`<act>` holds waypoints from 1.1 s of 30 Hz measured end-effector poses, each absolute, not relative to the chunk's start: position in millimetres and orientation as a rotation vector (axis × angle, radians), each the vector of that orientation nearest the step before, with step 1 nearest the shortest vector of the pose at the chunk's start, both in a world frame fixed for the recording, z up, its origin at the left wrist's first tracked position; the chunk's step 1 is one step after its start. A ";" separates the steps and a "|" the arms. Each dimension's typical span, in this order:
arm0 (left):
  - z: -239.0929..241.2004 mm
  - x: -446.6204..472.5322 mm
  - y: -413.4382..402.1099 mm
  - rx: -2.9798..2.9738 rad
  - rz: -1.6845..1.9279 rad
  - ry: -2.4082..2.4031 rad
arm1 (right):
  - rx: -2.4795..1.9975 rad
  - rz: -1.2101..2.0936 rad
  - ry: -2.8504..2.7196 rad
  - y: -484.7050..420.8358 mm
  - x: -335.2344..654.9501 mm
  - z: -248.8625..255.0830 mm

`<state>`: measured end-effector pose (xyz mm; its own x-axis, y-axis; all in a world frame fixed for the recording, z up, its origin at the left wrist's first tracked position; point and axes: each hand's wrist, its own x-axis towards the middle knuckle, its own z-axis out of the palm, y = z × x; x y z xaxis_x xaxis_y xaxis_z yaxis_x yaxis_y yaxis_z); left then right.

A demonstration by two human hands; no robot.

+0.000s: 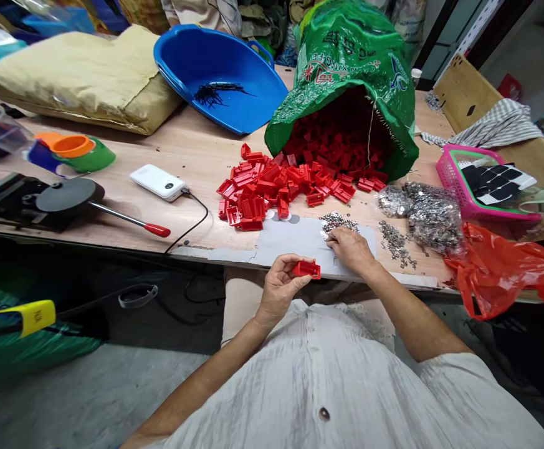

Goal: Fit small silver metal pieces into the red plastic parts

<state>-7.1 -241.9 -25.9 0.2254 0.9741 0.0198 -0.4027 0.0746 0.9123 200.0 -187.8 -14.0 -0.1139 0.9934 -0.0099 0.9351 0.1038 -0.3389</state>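
Note:
My left hand (281, 285) is closed on a small red plastic part (306, 269), held just in front of the table's edge. My right hand (350, 247) lies on a grey card (295, 240), fingers pinched at a small heap of tiny metal pieces (337, 223); I cannot make out what they hold. A pile of red plastic parts (276, 187) spills from a green woven sack (346, 68) lying on its side behind the card.
A blue basin (220, 68) with dark bits stands at the back. A white power bank (158, 182) with cable, a black tool with a red-tipped lever (66, 199), clear bags of metal pieces (421, 212), a pink basket (481, 181) and an orange bag (500, 268) lie around.

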 end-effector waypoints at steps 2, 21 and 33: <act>-26.0 -6.0 -240.8 1.004 1.215 0.776 | -1.892 0.409 -2.131 -187.7 201.2 -13.9; -31.1 8.4 -242.0 1.715 1.412 0.996 | -1.409 1.012 -1.467 -240.9 171.8 -8.1; -33.9 8.4 -245.0 1.768 1.412 0.988 | -1.409 1.087 -1.482 -241.1 175.8 -4.3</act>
